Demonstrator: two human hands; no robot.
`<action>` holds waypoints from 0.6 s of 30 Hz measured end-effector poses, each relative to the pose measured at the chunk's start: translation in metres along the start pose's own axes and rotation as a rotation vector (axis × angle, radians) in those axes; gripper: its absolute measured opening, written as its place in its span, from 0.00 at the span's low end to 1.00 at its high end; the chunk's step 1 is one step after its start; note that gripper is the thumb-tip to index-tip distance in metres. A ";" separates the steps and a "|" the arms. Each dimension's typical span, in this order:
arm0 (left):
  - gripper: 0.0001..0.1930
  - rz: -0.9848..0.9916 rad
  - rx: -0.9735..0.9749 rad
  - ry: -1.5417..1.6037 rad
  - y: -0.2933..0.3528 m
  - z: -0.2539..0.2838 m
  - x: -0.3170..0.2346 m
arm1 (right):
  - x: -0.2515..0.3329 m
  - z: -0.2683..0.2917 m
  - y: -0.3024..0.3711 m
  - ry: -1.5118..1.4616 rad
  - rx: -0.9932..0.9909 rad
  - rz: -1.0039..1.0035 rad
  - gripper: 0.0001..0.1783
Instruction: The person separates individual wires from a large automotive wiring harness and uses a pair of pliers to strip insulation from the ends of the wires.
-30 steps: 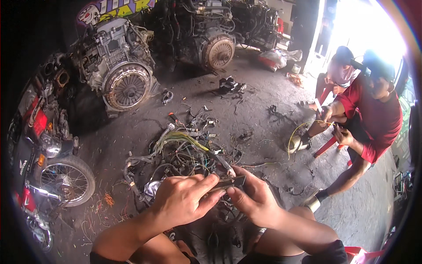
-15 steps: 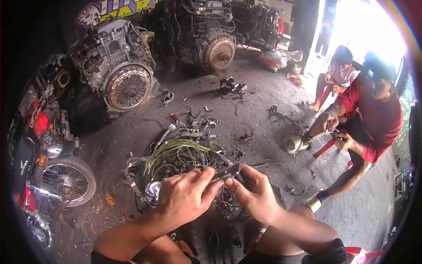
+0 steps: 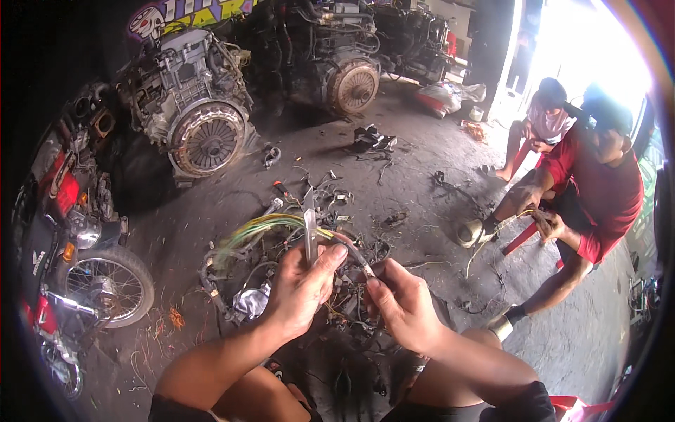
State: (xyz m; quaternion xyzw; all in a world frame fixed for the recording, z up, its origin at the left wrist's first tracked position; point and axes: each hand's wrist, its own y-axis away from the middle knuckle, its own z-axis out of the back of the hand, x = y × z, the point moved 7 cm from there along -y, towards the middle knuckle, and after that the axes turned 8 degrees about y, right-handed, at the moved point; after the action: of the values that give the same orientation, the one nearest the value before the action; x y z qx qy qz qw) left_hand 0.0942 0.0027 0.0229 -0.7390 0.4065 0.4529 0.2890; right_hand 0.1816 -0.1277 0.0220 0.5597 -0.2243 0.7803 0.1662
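My left hand (image 3: pixel 299 292) is closed around a flat metal knife (image 3: pixel 310 235), whose blade stands upright above the fingers. Its thumb also lies against a wire harness (image 3: pixel 360 257) with a grey sleeve. Farther along, my right hand (image 3: pixel 406 309) pinches that sleeve between thumb and forefinger. Out of the sleeve, yellow and green wires (image 3: pixel 271 221) fan to the left over the pile. A heap of cut cables and connectors (image 3: pixel 264 271) lies on the floor beneath both hands, partly hidden by them.
Engines (image 3: pixel 207 137) stand at the far left and back. A red motorcycle (image 3: pixel 91 274) is at the left. To the right, a person in a red shirt (image 3: pixel 598 183) sits handling wires, with a smaller person (image 3: pixel 548 116) behind. Scraps lie across the floor (image 3: pixel 429 204).
My hands have moved slightly apart. The knife now points upward in the left hand, and the grey-sleeved harness shows between the hands. The yellow-green wires have shifted.
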 end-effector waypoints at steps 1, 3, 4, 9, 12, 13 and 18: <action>0.08 -0.021 0.008 0.010 0.001 -0.006 -0.007 | 0.007 0.001 -0.001 0.158 -0.039 0.176 0.06; 0.07 -0.067 0.010 -0.021 -0.001 -0.009 -0.013 | 0.015 0.003 -0.004 0.197 -0.060 0.248 0.06; 0.07 -0.117 0.013 -0.054 0.000 -0.009 -0.018 | 0.024 0.003 -0.004 0.236 -0.081 0.323 0.06; 0.05 -0.108 -0.023 -0.048 0.003 -0.011 -0.015 | 0.026 0.002 0.000 0.300 -0.040 0.307 0.07; 0.04 -0.111 -0.012 -0.077 0.003 -0.007 -0.016 | 0.025 0.001 -0.002 0.283 -0.028 0.255 0.07; 0.04 -0.082 0.005 -0.101 0.003 -0.008 -0.015 | 0.024 0.001 -0.002 0.317 -0.010 0.216 0.08; 0.04 -0.112 -0.005 -0.150 0.003 -0.008 -0.011 | 0.024 0.002 0.001 0.389 -0.061 0.302 0.08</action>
State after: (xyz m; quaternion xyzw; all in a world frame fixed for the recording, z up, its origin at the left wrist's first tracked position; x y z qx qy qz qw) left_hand 0.0920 -0.0017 0.0365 -0.7254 0.3406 0.4911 0.3415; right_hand 0.1752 -0.1290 0.0456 0.3538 -0.2925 0.8822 0.1047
